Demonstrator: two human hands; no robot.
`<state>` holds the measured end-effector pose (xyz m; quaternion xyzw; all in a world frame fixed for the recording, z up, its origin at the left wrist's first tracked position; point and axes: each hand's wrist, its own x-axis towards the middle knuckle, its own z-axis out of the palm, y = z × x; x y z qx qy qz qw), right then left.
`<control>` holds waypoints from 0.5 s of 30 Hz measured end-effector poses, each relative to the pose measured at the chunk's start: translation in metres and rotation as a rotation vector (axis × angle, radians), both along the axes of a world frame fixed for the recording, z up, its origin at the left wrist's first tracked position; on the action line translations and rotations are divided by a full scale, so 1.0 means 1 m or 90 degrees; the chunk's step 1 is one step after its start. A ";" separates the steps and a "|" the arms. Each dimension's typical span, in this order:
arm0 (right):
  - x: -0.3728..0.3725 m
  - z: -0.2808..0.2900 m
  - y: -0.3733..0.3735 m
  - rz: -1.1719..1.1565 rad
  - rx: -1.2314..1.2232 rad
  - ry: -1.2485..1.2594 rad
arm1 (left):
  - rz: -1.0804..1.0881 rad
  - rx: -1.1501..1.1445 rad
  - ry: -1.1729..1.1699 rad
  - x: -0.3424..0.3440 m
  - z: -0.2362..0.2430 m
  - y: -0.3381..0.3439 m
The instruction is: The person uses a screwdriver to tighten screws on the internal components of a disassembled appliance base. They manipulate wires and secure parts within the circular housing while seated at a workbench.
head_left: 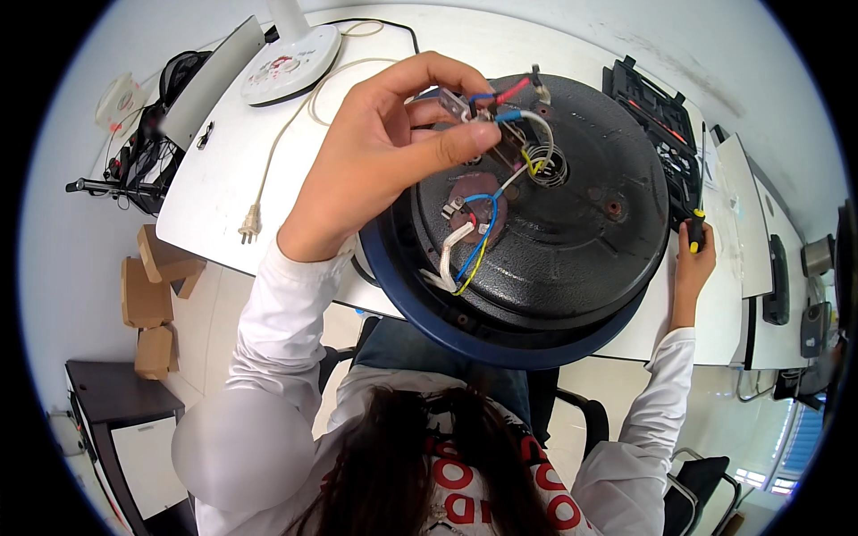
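My left hand point(393, 147) pinches a small wired electrical part point(487, 116) between thumb and fingers, holding it up over a round black metal appliance body point(590, 241). Blue, red, white and yellow wires run from the part. Below it, a coil spring point(547, 166) stands at the middle of the black body. More wires point(483, 237), one in a white sleeve, lie loose over its near left side. A dark blue rim point(500, 353) surrounds the lower edge. Off to the right, my right hand point(695, 268) is closed round the yellow and black handle of a screwdriver point(697, 228), its shaft pointing away from me.
A black tool case point(657, 116) lies open at the far right of the white table point(214, 192). A white appliance stand point(290, 67) is at the back left, near a cord with a plug point(250, 219). Cardboard boxes point(147, 290) sit on the floor at left.
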<state>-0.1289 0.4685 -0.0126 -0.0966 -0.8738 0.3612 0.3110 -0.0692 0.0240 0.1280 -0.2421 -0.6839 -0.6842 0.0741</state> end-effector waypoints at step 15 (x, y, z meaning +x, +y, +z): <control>0.003 0.004 0.005 0.003 -0.113 0.123 | 0.188 -0.152 -0.032 -0.009 -0.024 -0.023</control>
